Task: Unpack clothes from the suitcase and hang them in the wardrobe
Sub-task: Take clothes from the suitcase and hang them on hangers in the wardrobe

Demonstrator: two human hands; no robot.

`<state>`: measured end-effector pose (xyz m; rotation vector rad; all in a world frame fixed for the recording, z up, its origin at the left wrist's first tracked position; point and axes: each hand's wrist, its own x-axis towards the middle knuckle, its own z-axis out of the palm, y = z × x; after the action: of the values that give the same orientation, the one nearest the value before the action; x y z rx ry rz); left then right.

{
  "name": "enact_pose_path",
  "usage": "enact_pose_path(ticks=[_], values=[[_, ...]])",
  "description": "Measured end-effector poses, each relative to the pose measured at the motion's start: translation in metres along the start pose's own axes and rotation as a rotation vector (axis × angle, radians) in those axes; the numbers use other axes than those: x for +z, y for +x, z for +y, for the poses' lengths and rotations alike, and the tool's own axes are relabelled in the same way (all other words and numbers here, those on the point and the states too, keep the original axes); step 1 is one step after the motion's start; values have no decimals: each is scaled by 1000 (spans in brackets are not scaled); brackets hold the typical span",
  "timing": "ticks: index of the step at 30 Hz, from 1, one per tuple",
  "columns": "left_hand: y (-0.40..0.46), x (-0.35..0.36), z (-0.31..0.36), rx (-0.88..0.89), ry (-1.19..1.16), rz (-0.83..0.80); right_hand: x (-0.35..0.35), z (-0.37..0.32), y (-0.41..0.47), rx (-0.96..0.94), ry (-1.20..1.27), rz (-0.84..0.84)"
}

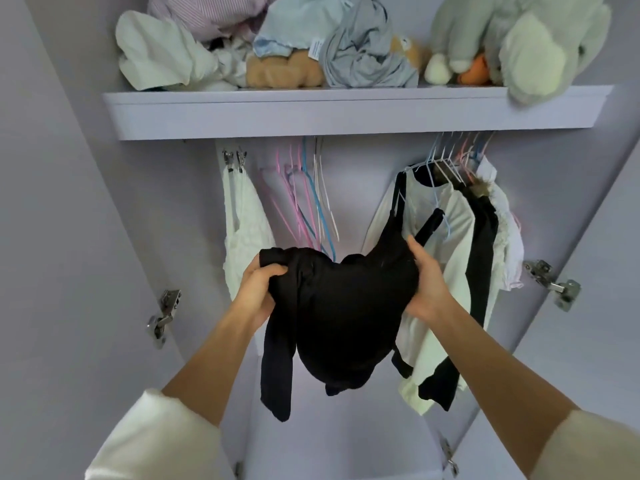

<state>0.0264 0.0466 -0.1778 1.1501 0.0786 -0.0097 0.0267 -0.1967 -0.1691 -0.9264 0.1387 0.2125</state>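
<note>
Hands: your left hand [259, 289] bunches one end of the black garment [341, 313], fingers curled into the cloth; your right hand [426, 285] grips the other end, thumb on top.
Garment: below the shelf [346, 110], between the spare hangers [311, 199] and the hung clothes [464, 244]; one strap hooked on a hanger, one loose.
Done: several pieces hang below the shelf.
Left: seat this one; suitcase unseen.

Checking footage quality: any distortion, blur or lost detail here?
Head view: wide-angle bending bows the shelf and splays the door edges; light is soft and even; the black garment shows almost no fold detail; the stuffed toys look slightly soft.
</note>
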Motion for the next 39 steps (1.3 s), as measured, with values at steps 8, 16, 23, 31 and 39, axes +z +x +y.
enact_pose_path(ticks=[8,16,23,31,39], values=[[3,27,34,18,-262,-52,-32,14,13,421,-993,-70],[9,38,45,64,-156,69,-42,-7,31,292,-607,-228],[14,27,43,18,-218,86,-45,-40,31,115,-125,-162],[15,17,41,3,-218,85,-46,-62,55,-123,-517,89],[23,6,19,-98,556,71,-17,-79,58,-555,-916,134]])
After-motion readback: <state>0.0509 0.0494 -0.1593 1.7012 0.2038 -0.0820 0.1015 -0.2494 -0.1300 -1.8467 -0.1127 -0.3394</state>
